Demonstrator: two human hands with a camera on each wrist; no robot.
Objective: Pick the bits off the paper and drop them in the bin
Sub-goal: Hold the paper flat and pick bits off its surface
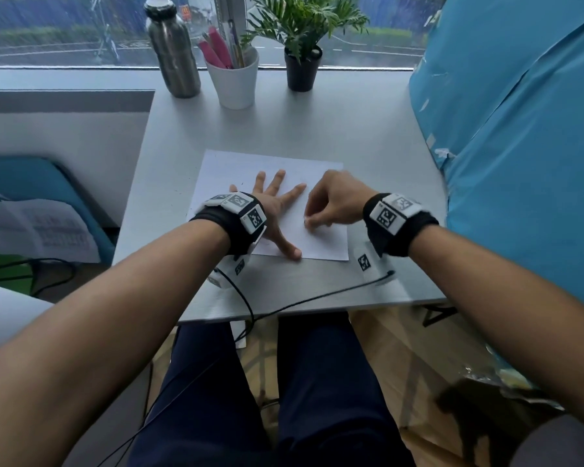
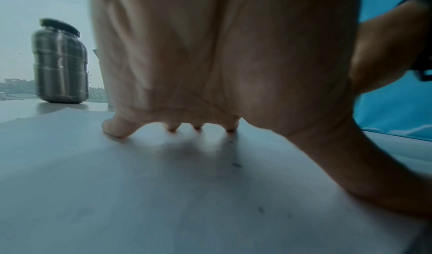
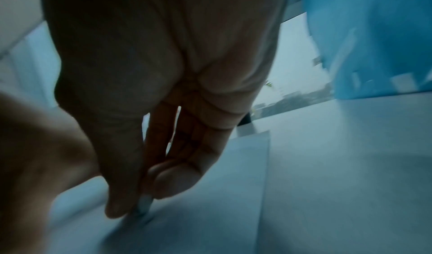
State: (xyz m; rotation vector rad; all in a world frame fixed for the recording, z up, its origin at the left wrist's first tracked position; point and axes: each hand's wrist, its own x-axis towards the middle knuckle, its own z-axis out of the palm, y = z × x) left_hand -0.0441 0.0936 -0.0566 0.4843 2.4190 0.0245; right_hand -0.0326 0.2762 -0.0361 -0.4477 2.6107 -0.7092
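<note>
A white sheet of paper (image 1: 236, 166) lies on the grey desk (image 1: 368, 129). My left hand (image 1: 270, 203) presses flat on it with fingers spread; in the left wrist view the fingertips (image 2: 117, 130) touch the paper (image 2: 117, 184). Small dark specks (image 2: 236, 164) lie on the sheet under the palm. My right hand (image 1: 307, 223) is at the sheet's right part, fingers curled, tips down on the paper. In the right wrist view, thumb and fingers of the right hand (image 3: 140, 199) pinch a small whitish piece (image 3: 143, 205) against the paper (image 3: 222, 184). No bin is plainly visible.
At the back of the desk stand a steel bottle (image 1: 172, 48), a white cup of pens (image 1: 235, 79) and a potted plant (image 1: 300, 62). A blue sheet (image 1: 520, 129) walls off the right side. Black cables (image 1: 284, 305) cross the desk's front edge. A blue chair (image 1: 31, 183) is at left.
</note>
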